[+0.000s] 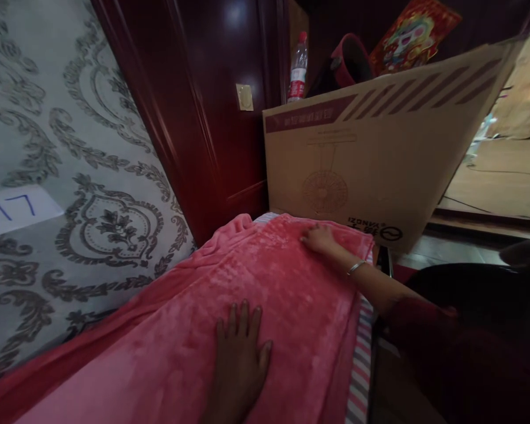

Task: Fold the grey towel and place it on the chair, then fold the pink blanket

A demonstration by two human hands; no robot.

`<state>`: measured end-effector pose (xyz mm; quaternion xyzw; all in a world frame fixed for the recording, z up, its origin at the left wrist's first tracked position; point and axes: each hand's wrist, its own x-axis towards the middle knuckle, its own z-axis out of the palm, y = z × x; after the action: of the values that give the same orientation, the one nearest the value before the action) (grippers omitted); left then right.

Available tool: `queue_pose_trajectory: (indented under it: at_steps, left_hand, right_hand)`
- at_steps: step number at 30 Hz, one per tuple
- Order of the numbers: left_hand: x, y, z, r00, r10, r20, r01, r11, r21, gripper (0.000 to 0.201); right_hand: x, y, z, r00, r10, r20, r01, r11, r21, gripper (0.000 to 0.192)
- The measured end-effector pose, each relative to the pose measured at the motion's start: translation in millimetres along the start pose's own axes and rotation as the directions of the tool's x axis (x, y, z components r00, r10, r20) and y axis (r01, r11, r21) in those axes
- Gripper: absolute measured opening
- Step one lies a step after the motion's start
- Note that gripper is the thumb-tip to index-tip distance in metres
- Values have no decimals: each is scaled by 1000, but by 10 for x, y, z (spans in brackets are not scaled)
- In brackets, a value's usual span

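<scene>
A pink plush blanket [287, 282] lies folded in layers over a bed-like surface, its pile brushed into lighter and darker patches. My left hand [238, 359] rests palm down on it near the bottom of the view, fingers spread and thumb out to the right. Farther off, close to the blanket's far end, my right hand [320, 238] touches the top layer with fingers slightly bent and apart. A silver bracelet [355, 268] circles the right wrist. Under the blanket's right side shows a striped sheet [361, 365].
A large cardboard box [380, 147] stands just beyond the far end. Behind it are a plastic bottle [297, 73] and a red decorated packet [410, 35]. Dark red wood panelling [194, 118] and a patterned wall [110, 218] border the left side.
</scene>
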<state>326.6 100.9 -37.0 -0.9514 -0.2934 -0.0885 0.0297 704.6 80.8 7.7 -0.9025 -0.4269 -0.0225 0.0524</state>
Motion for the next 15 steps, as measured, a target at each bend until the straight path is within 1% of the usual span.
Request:
queue_pose_trajectory:
  at_steps: [3,4,6,8,10,13,15]
  left_hand:
    - [-16,-19,46,999,18,-30,-18,1000,1,59]
    - [-21,-27,63,999,22,-38,-22,1000,2,60]
    - [-29,-48,102,999,23,-47,-23,1000,0,61]
    - [-35,-75,155,999,22,-49,-23,1000,-10,62]
    - [-46,-100,224,998,27,-49,-28,999,-17,64]
    - [-87,-116,323,999,31,-40,-32,999,-12,67]
    - [-112,-109,324,1000,19,2,-19,1000,-14,67]
  right_hand:
    - [302,-389,-66,990,-117,-79,117,993,7,61]
    - [395,-496,-53,985,-148,-90,150,989,15,63]
    - [549,-645,34,979,-188,-73,191,981,37,63]
    - [658,-712,184,981,-191,-20,192,980,58,63]
    - [729,-721,345,984,-174,25,172,983,69,63]
    - [789,-691,509,986,-165,34,161,983,87,65]
    - [814,-670,549,985,-170,31,166,981,101,66]
